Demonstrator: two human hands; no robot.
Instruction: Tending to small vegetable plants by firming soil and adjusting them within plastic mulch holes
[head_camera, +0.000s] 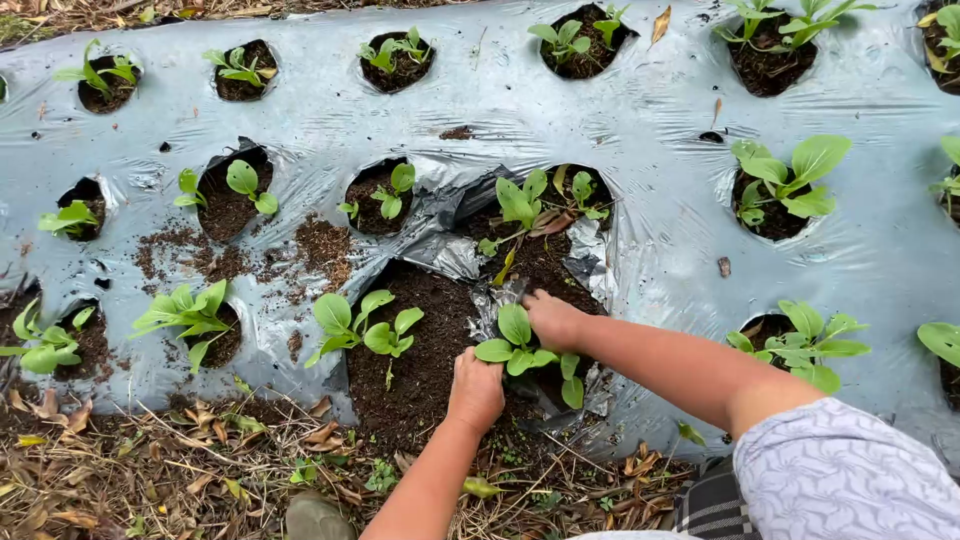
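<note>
A small leafy green seedling with rounded, spoon-shaped leaves (515, 345) stands in dark loose soil (425, 350) at the near edge of the bed, inside a large torn opening in the silver-grey plastic mulch sheet (650, 210). Both hands press in on it from either side. The left hand (476, 390) lies knuckles-up on the soil just below and left of the plant, fingers curled down toward its base; whether they grip the stem or only push soil cannot be told. The right hand (552, 318) comes in from the right, fingers bent and tucked behind the leaves, touching the soil at the plant's upper side; its grasp is likewise hidden.

Crumpled flaps of torn plastic (470, 215) border the opening at the top and right, close against the right hand. To the left, a second green seedling with two stems (362, 328) grows in the same bare soil, with open dirt between it and the left hand. Above, a taller seedling (525, 205) stands in the torn hole's upper part.

Further out, round holes cut in the sheet each hold seedlings (790, 180). Spilled soil crumbs (240, 255) lie on the plastic to the left. Dry brown leaves and straw (150, 460) line the bed's near edge.
</note>
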